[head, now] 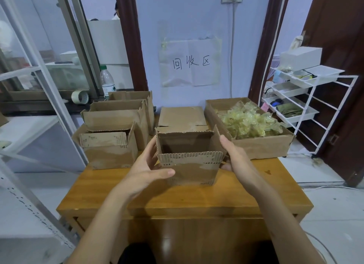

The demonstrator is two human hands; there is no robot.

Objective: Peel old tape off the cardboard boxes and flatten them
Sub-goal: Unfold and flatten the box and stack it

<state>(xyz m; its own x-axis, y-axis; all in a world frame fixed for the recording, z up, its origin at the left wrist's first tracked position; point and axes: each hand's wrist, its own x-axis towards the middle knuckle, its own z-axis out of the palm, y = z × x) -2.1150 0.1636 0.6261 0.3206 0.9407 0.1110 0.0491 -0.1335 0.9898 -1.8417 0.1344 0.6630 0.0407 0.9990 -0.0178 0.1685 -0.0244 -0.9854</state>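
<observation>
Near the middle of the wooden tabletop stood a small open cardboard box, with its top flaps up. The left hand held the box's left side, its thumb pressed flat on the front wall and its fingers curled around the left wall. The right hand held the right side, with its fingers curled around the right flap and its thumb near the front corner.

At the back left corner, three more open boxes stood close together, one behind another. Just behind the held box lay a flat piece of cardboard. At the back right corner sat a wide, low cardboard tray full of crumpled yellowish old tape.

On the wall behind hung a paper sign with writing. A roll of tape and a plastic bottle stood on a ledge to the left. A white rack with trays stood to the right.
</observation>
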